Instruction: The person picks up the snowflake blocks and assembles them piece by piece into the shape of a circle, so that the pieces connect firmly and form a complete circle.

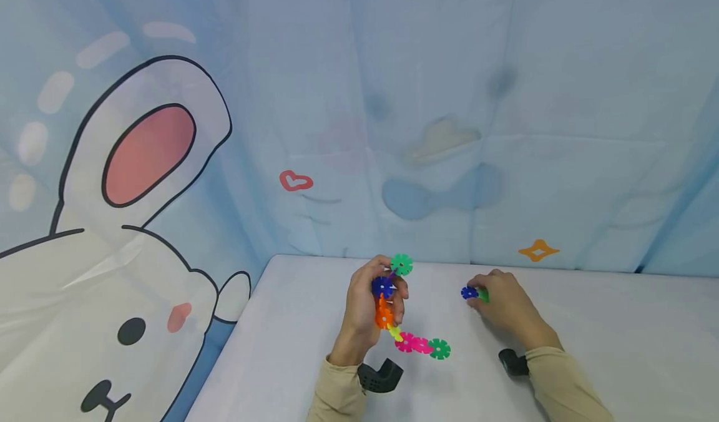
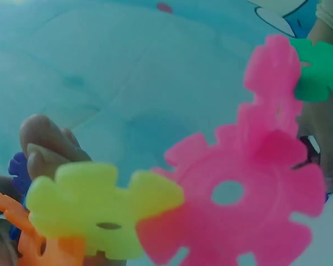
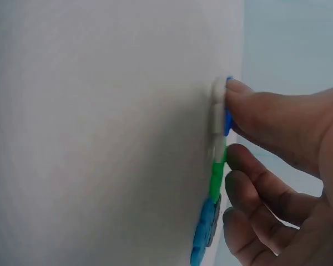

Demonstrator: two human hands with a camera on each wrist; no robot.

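Note:
My left hand point(image 1: 362, 306) holds a bent chain of slotted flower-shaped plastic discs. In the head view a green disc tops it, then purple, blue point(image 1: 383, 286), orange, yellow, pink and another green disc point(image 1: 440, 349) at the free end. The left wrist view shows the pink disc point(image 2: 277, 205) and yellow disc point(image 2: 94, 208) interlocked close to the camera. Low over the table, my right hand point(image 1: 508, 306) has thumb and fingertips around loose discs, one blue point(image 1: 469, 293) and one green point(image 1: 484, 295). Light-blue point(image 3: 202, 230), white and grey discs appear edge-on in the right wrist view.
The white table point(image 1: 281, 322) meets a pale blue printed curtain point(image 1: 427, 66) along its back edge. At left hangs the rabbit print point(image 1: 84, 322). Black wrist mounts point(image 1: 382, 377) sit on both forearms.

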